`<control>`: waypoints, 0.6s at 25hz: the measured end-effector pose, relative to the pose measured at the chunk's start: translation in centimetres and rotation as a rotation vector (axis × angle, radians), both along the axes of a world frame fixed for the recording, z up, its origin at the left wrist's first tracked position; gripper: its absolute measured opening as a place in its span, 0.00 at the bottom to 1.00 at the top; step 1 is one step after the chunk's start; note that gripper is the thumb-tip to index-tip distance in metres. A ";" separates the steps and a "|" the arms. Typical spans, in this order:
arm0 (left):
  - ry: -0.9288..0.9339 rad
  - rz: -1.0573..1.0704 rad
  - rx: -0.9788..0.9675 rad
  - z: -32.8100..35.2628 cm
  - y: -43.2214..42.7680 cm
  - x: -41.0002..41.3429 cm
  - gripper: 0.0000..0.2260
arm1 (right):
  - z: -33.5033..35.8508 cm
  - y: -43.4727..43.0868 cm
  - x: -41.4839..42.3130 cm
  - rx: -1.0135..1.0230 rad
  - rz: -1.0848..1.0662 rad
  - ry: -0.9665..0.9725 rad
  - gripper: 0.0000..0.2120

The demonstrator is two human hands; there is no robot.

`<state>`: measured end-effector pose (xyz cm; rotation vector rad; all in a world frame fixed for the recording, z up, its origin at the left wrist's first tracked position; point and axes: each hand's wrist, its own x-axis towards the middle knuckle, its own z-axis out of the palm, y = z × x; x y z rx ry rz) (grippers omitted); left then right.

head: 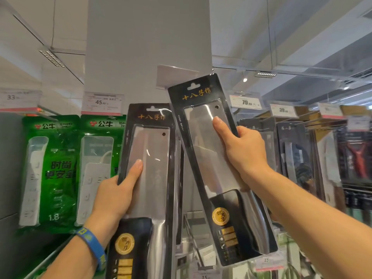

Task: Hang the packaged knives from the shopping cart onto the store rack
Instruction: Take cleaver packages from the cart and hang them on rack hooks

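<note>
I hold two packaged cleavers in black cards with clear blisters up in front of the rack. My left hand (116,190) grips the left knife package (150,158) by its left edge, thumb on the blister, and it stands nearly upright. My right hand (241,150) grips the right knife package (209,141) by its right edge, thumb on the blade window. This package tilts left, its hang hole (194,86) just below a clear tag holder (177,75). The hook behind it is hidden. The shopping cart is out of view.
Green power-strip packs (58,170) hang at the left under price tags (102,103). More dark knife packages (291,150) hang on hooks at the right, with price tags (245,101) above. A white pillar (149,37) rises behind the rack.
</note>
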<state>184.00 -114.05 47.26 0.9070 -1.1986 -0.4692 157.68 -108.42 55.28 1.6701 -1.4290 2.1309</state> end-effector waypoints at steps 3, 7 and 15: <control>-0.128 0.035 -0.061 0.6 0.5 -0.3 0.25 | -0.1 -0.1 0.1 0.005 0.001 -0.011 0.30; -0.233 0.059 -0.087 0.8 -0.3 -0.8 0.34 | -0.3 -0.4 -0.1 0.017 -0.018 -0.020 0.32; -0.061 -0.083 0.022 0.1 -0.5 -0.9 0.32 | -0.9 -0.2 -1.1 0.018 -0.037 -0.044 0.33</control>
